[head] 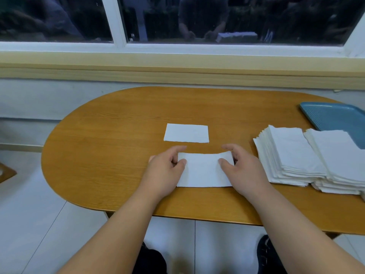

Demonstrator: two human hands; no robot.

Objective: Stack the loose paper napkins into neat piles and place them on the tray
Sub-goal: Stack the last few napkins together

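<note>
On the near middle of the table (pixel 110 147), between both hands: one white napkin, the near napkin (pixel 203 171), lying flat on the wood with its long side running left to right; its far right corner lifts slightly under the fingers.

Left hand (pixel 166 169): thumb on top of the near napkin's left end, fingers curled at that edge, pinching it. Right hand (pixel 245 171): thumb on top of the right end, fingers curled over the far right corner, pinching it likewise. Hands apart, one at each end of the sheet; both forearms bare.

Far napkin (pixel 186 133): a second white rectangle, flat on the table just beyond the near napkin; not touching it, no hand on it.

Right side of table: two thick napkin piles side by side, left pile (pixel 292 153) and right pile (pixel 339 157); edges fanned and uneven (not squared); the two piles touch or overlap.

Tray (pixel 333 117): blue, textured base, at the far right of the table, partly cut off by the frame; the right pile's far corner covers the tray's near edge in view; whether it rests on the tray, cannot tell.

Surroundings: window (pixel 59 16) with white frame beyond the table; pale tiled floor (pixel 29 214); dark shoes (pixel 266 254) below the near table edge.
</note>
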